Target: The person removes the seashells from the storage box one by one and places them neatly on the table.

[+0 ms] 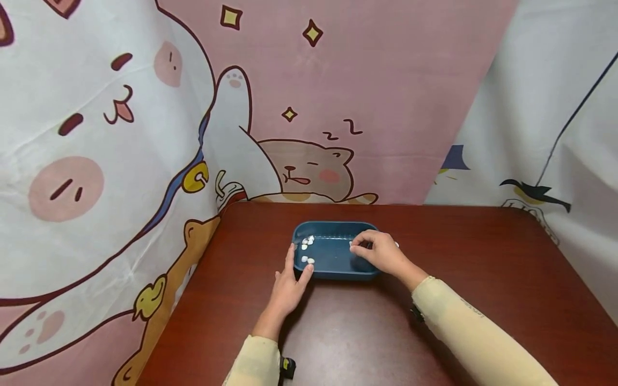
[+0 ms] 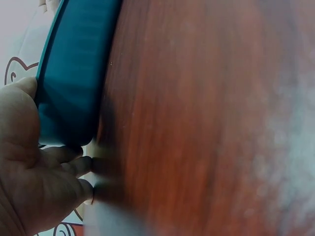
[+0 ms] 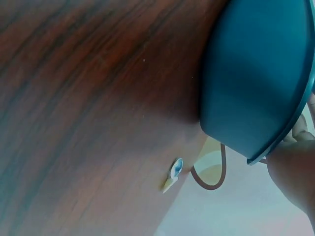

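A dark blue rectangular tray (image 1: 333, 271) with rounded corners sits on the table. My left hand (image 1: 286, 287) grips its near left corner, thumb at the front rim and fingers along the left side. Over the tray's right half, my right hand (image 1: 379, 252) pinches a small white piece (image 1: 351, 244) between thumb and fingertips. Inside the tray, several small white pebble-like pieces (image 1: 304, 247) lie in two groups along the left end. From the right wrist, the tray's outer wall (image 3: 256, 78) blocks the view of the pinched piece.
A small white piece (image 3: 176, 169) and a cream one touching it lie on the brown table (image 1: 463, 279) just right of the tray. Behind the table hangs a printed cloth (image 1: 386, 80) with cartoon animals, which also runs along its left side.
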Demonstrator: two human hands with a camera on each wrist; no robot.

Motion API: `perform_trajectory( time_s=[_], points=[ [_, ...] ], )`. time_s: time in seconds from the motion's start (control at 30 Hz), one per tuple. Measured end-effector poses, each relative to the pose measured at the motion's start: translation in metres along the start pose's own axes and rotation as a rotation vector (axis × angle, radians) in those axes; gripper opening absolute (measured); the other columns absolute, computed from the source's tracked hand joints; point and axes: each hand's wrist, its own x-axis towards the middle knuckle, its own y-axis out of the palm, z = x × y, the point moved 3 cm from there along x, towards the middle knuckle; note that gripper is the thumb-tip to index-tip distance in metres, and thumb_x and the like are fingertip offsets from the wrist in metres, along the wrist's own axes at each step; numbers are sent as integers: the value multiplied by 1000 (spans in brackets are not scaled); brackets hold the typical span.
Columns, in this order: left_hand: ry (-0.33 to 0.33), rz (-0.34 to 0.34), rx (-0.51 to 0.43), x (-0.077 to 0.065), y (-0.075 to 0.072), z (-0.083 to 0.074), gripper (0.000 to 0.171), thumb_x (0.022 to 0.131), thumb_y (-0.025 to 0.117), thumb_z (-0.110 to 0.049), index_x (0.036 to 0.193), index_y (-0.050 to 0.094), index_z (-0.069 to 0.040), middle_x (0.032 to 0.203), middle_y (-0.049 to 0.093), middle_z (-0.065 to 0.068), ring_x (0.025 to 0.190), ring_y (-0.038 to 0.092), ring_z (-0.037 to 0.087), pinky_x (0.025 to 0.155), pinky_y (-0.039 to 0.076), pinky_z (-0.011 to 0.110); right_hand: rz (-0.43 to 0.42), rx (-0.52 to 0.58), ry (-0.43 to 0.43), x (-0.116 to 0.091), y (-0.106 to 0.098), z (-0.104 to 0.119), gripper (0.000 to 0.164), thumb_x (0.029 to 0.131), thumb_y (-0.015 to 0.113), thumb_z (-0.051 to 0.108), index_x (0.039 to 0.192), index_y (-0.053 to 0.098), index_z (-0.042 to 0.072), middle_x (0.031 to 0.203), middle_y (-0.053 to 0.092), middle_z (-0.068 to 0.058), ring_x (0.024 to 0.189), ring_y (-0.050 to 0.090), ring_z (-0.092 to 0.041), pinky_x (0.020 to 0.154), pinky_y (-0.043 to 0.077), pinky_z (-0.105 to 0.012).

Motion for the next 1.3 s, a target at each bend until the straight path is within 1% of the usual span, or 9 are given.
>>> perform_trajectory(
  time_s=[0.2,0.37,0.53,0.73,0.8,0.9,1.03,1.17,1.3],
  points=[
    [1,9,2,1,1,1,87,106,55,-63,174,9,-33,170,42,17,148,46,58,129,15,75,-51,32,14,10,-17,0,5,97,81,25,100,79,21,103,76,1,86,63,-16,73,54,-28],
    [-5,4,-2,2,0,2,87,105,55,-63,173,10,-35,170,42,17,149,45,58,130,14,73,-99,-4,68,29,-40,-9,9,98,80,27,102,79,19,104,76,-3,87,64,-20,73,54,-31],
    [-17,0,3,1,-1,1,85,106,57,-59,173,11,-34,170,42,18,149,44,58,129,15,74,-96,-71,129,45,-52,-24,13,100,78,28,105,79,16,109,78,-7,95,69,-25,80,57,-39],
    [-22,0,9,1,0,1,88,103,54,-67,173,11,-35,168,44,20,150,43,59,129,17,74,-66,-120,185,51,-53,-41,16,102,75,29,107,78,15,109,78,-9,97,69,-28,87,58,-47],
    [-14,-11,5,1,1,1,89,103,54,-69,173,12,-34,166,46,21,148,45,59,129,17,74,-52,-142,182,51,-52,-46,16,103,74,28,107,78,14,107,78,-9,98,69,-28,89,58,-49],
    [29,-41,-1,0,3,2,88,103,52,-70,173,14,-33,161,51,27,140,54,59,128,17,75,-20,-193,166,49,-53,-56,14,103,73,25,106,78,12,107,78,-10,98,69,-29,90,58,-51],
    [69,-58,-19,-1,3,0,88,103,51,-72,173,15,-32,154,55,32,132,59,61,124,20,79,35,-272,146,40,-62,-72,13,103,72,22,105,77,11,109,77,-11,97,70,-28,88,57,-52],
    [45,-40,-25,-1,3,-1,88,103,54,-68,173,14,-32,158,52,30,136,56,61,125,17,78,92,-335,121,28,-78,-88,9,102,73,20,101,75,11,106,77,-10,93,69,-25,85,57,-52],
    [2,-14,-9,-1,1,-2,88,104,56,-64,173,12,-32,163,49,24,144,51,56,130,13,72,174,-451,44,12,-89,-103,5,98,76,15,94,75,15,96,76,-4,83,66,-19,76,57,-46]
  ],
)
